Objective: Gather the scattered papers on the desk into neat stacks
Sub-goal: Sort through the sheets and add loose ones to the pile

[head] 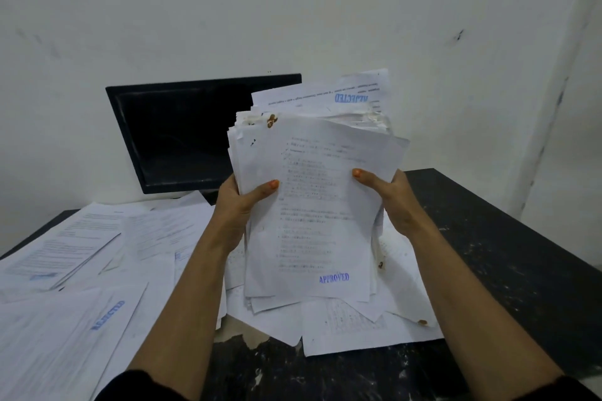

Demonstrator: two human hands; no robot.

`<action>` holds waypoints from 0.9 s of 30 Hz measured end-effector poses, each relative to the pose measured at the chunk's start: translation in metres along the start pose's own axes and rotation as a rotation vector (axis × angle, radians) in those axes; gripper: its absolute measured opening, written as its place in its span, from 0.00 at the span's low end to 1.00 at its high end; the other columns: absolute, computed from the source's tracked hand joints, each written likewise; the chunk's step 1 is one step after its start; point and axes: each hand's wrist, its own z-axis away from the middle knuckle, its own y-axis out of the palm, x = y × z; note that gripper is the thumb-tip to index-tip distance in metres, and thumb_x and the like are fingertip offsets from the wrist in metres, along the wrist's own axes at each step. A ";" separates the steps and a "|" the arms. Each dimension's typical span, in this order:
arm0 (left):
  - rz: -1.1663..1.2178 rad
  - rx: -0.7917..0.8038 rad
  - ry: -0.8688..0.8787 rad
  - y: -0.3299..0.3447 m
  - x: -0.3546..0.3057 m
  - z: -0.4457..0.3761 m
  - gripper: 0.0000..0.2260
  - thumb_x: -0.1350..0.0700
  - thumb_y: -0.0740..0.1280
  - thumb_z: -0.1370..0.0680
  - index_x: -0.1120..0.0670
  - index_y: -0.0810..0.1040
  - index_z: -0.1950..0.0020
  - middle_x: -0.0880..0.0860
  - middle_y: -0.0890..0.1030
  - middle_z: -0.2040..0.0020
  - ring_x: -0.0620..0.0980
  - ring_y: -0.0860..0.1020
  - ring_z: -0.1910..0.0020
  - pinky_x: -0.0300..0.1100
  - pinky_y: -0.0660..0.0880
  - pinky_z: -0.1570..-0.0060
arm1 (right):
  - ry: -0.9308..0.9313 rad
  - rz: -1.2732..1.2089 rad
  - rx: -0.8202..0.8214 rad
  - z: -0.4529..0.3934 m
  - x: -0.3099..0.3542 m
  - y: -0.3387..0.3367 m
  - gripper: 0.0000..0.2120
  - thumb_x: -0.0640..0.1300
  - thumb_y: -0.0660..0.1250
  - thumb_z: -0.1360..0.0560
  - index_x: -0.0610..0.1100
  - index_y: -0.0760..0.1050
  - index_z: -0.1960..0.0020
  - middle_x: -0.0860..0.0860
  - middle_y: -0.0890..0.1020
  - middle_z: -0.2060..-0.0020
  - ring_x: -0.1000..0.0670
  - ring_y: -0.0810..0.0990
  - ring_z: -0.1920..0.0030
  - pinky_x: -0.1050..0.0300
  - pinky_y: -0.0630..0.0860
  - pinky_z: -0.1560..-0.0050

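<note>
— What are the two hands doing with that thick bundle of papers [312,205]?

— Both are gripping it upright. The left hand [239,205] is clasping the bundle's left edge, thumb across the front sheet; the right hand [391,198] is clasping the right edge the same way, fingers curled behind. Neither hand is free.

— Why upright?

— My guess is that she is squaring it: the sheets are sticking out unevenly at top and bottom, and standing on edge lets them settle level. The lower edges are hanging just above, or perhaps touching, the loose sheets [358,319] lying beneath; I cannot tell which.

— Where is all this sitting?

— Above the middle of the dark desk [488,238]. The front sheet is carrying a blue "APPROVED" stamp [334,278]; a sheet at the back is showing "REJECTED" upside down.

— And the rest of the task?

— Plenty seems left. Scattered papers [81,254] are covering the desk's left half, overlapping at odd angles, one stamped "REJECTED" near the front left corner. A dark monitor [182,133] is standing at the back edge against the wall.

— Any trays or folders?

— None showing; nothing here is holding paper but the desk and the hands.
</note>
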 end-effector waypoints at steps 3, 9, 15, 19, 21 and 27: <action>-0.023 -0.041 0.002 0.000 0.005 -0.001 0.22 0.55 0.76 0.31 0.53 0.77 0.39 0.50 0.84 0.46 0.50 0.83 0.48 0.48 0.81 0.52 | 0.026 0.055 0.047 -0.001 -0.002 0.006 0.25 0.50 0.76 0.32 0.43 0.76 0.38 0.47 0.83 0.46 0.45 0.83 0.46 0.45 0.80 0.46; -0.026 -0.105 0.009 -0.004 0.012 -0.003 0.19 0.55 0.76 0.29 0.53 0.78 0.40 0.50 0.84 0.47 0.50 0.84 0.49 0.44 0.81 0.53 | 0.048 -0.034 -0.071 0.001 0.005 0.003 0.20 0.54 0.51 0.17 0.48 0.79 0.41 0.48 0.83 0.45 0.46 0.80 0.42 0.49 0.76 0.39; 0.040 -0.138 -0.125 -0.004 0.008 -0.012 0.21 0.58 0.77 0.30 0.56 0.77 0.38 0.53 0.84 0.46 0.54 0.83 0.48 0.44 0.81 0.58 | -0.043 0.233 -0.152 -0.006 0.012 0.011 0.15 0.52 0.55 0.17 0.49 0.80 0.47 0.53 0.84 0.52 0.52 0.82 0.49 0.60 0.78 0.50; 0.013 -0.160 -0.347 -0.016 0.003 -0.020 0.22 0.56 0.78 0.31 0.57 0.78 0.39 0.55 0.83 0.47 0.56 0.82 0.49 0.46 0.79 0.60 | 0.025 0.225 -0.065 -0.015 0.020 0.010 0.15 0.52 0.58 0.18 0.47 0.81 0.49 0.51 0.85 0.53 0.51 0.83 0.52 0.58 0.78 0.51; -0.014 -0.145 -0.445 -0.021 0.006 -0.019 0.15 0.56 0.76 0.29 0.57 0.80 0.45 0.55 0.83 0.50 0.54 0.81 0.52 0.44 0.76 0.61 | 0.057 0.296 -0.017 -0.019 0.014 0.009 0.18 0.52 0.57 0.18 0.40 0.80 0.48 0.46 0.85 0.53 0.50 0.83 0.54 0.56 0.78 0.51; -0.063 -0.152 -0.664 -0.039 0.046 -0.007 0.23 0.55 0.78 0.32 0.62 0.78 0.40 0.61 0.82 0.44 0.60 0.80 0.46 0.56 0.77 0.43 | 0.172 0.567 -0.008 -0.024 -0.030 0.014 0.18 0.47 0.59 0.19 0.39 0.68 0.64 0.44 0.72 0.68 0.49 0.70 0.65 0.57 0.65 0.62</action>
